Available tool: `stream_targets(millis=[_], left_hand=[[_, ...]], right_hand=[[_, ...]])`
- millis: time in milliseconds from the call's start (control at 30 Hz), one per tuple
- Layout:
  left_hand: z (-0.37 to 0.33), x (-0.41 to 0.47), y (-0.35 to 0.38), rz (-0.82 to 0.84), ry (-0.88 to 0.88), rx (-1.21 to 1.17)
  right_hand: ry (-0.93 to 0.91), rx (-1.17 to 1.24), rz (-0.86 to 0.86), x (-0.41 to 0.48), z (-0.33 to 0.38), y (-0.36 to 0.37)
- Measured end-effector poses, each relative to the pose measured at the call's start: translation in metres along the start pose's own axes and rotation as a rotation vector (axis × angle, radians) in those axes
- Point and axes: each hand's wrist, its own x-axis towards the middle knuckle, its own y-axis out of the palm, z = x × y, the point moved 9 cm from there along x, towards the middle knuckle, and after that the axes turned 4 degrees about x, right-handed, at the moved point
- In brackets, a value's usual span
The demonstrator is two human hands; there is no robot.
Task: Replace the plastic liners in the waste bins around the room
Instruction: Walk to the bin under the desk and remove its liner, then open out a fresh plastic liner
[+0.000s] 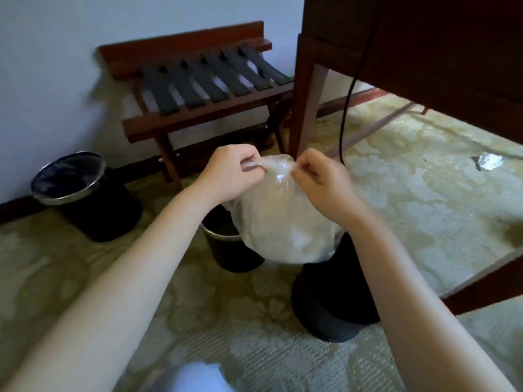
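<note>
Both hands meet at the gathered neck of a clear plastic bag [283, 222]. The left hand [229, 174] has its fingers curled and pinches a twisted bit of the plastic from the left. The right hand [322, 185] pinches the neck from the right, fingers bent in close. The two hands are just beside each other, with bare forearms reaching in from the bottom corners.

The bag hangs below the hands, rounded and full, with pale crumpled contents showing through. Its bottom covers the top of a near black bin [325, 301] on the patterned carpet [424, 207]; whether bag and bin touch cannot be told. A second black bin [226, 247] stands just behind, to the left, partly hidden by the bag. A third black bin [70, 179] with a silver rim sits well apart by the wall.

Behind stand a wooden luggage rack [198, 89] with dark straps and a dark wooden bench [424, 38], with a black cable [348, 108] hanging down. A crumpled silvery scrap [488, 161] lies on the carpet at right.
</note>
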Motion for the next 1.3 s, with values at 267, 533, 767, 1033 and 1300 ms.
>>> stream_targets(millis=[267, 533, 767, 1033, 1300], left_hand=[[0.129, -0.088, -0.027, 0.023, -0.365, 0.096], [0.255, -0.160, 0.052, 0.287, -0.586, 0.210], [0.306, -0.182, 0.110, 0.467, -0.686, 0.284], [0.326, -0.189, 0.127, 0.586, -0.768, 0.252], [0.279, -0.125, 0.033, 0.330, -0.667, 0.149]], right_hand=[[-0.048, -0.005, 0.310, -0.009, 0.018, 0.149], [0.016, -0.189, 0.626, -0.060, -0.045, 0.291], [0.182, -0.219, 0.691, -0.072, -0.106, 0.336], [0.326, -0.198, 0.761, -0.074, -0.129, 0.343], [0.317, -0.067, 0.619, -0.008, -0.046, 0.295]])
